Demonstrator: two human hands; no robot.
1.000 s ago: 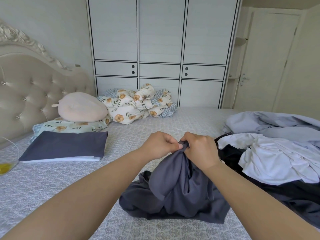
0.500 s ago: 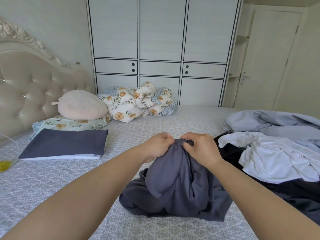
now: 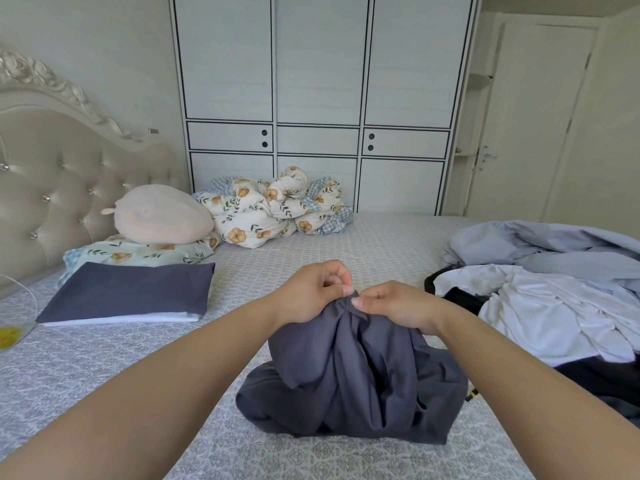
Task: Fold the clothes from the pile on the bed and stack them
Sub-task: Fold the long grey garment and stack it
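Now both hands, left hand [image 3: 313,292] and right hand [image 3: 394,306], have shifted their pinch along the crumpled dark grey cotton garment [image 3: 353,372] at 6 o'clock, likely hunting an edge

The clothes pile [image 3: 540,306] runs off the right edge; the yellow-filled container [image 3: 10,336] is cut off left.

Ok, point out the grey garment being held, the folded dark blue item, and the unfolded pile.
grey garment [image 3: 363,375]: head view, on its bunched middle.
folded dark blue item [image 3: 128,292]: head view, on its flat top.
unfolded pile [image 3: 540,306]: head view, on the white cloth.
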